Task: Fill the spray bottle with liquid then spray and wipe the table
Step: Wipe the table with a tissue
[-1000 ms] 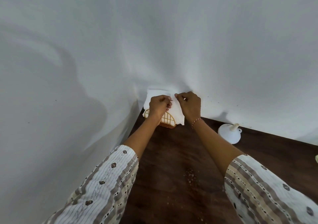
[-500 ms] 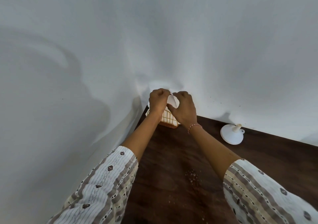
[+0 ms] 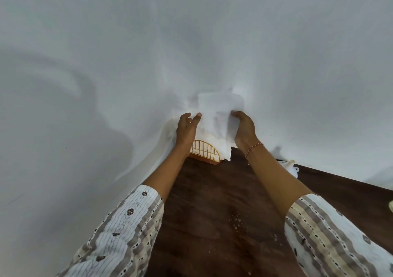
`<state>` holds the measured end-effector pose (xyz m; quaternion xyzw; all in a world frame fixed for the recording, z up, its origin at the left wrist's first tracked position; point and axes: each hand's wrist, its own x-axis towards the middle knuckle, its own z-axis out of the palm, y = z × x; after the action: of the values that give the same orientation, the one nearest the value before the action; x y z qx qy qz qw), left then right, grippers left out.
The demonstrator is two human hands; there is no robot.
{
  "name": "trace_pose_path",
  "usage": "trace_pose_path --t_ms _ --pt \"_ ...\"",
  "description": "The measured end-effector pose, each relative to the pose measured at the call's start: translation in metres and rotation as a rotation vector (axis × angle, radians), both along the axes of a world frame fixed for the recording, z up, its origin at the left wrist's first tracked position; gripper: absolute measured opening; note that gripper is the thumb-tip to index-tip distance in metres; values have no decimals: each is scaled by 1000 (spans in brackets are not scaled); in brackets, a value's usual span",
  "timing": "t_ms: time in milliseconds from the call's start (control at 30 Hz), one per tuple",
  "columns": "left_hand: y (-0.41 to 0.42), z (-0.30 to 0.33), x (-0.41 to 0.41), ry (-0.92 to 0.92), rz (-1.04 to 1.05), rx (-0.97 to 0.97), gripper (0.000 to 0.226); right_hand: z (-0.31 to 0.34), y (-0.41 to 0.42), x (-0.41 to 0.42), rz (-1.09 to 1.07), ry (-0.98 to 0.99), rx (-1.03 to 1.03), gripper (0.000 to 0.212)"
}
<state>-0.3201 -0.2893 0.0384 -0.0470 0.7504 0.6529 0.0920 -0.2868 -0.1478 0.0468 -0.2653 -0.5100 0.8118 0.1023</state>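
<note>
Up against the white wall [image 3: 276, 42], at the far corner of the dark wooden table [image 3: 212, 202], a person holds a white paper tissue [image 3: 214, 115] above an orange wire-grid holder [image 3: 205, 152]. The tissue is thin and soft-looking, creased and rumpled, with its upper edge ragged against the wall and its lower part hanging down into more white tissue at the holder's top. It is so close in colour to the wall that its outline is hard to follow. The right hand [image 3: 243, 129] grips the tissue's right edge, fingers curled round it. The left hand [image 3: 187, 127] is at the tissue's left edge with its fingers straight and slightly spread, fingertips pointing up; whether they actually touch the paper I cannot tell. A red-and-white thread bracelet [image 3: 253, 149] circles the right wrist, and both arms wear patterned striped sleeves [image 3: 119, 234]. On the tabletop, nearer the person, lies a small scatter of droplets [image 3: 237, 222]. Behind the right forearm, by the wall, a white funnel [image 3: 291, 166] sits partly hidden.
</note>
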Motion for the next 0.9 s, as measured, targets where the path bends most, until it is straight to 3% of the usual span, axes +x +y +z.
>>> trace_pose_path --t_ms 100,167,267,400,500,700,767,900 --pt "1 5 10 -76 -104 100 54 1 5 12 48 0 -8 13" --pt "5 6 20 -110 -171 172 48 0 7 22 85 5 213 15" --pt "16 -3 39 -83 -223 75 34 -12 9 42 76 9 612 33" --pt "26 -19 73 -117 -296 3 15 -16 5 70 19 -15 767 40" --pt "26 -22 98 -226 -271 154 20 -14 -2 99 98 9 907 34" --pt "18 -33 154 -505 -55 461 28 -42 -15 174 453 23 1440 28" --pt "15 -43 169 -519 -44 356 33 -51 -18 194 521 -42 1456 35" --pt "13 -66 194 -515 -125 136 32 -73 -24 218 463 -128 1246 64"
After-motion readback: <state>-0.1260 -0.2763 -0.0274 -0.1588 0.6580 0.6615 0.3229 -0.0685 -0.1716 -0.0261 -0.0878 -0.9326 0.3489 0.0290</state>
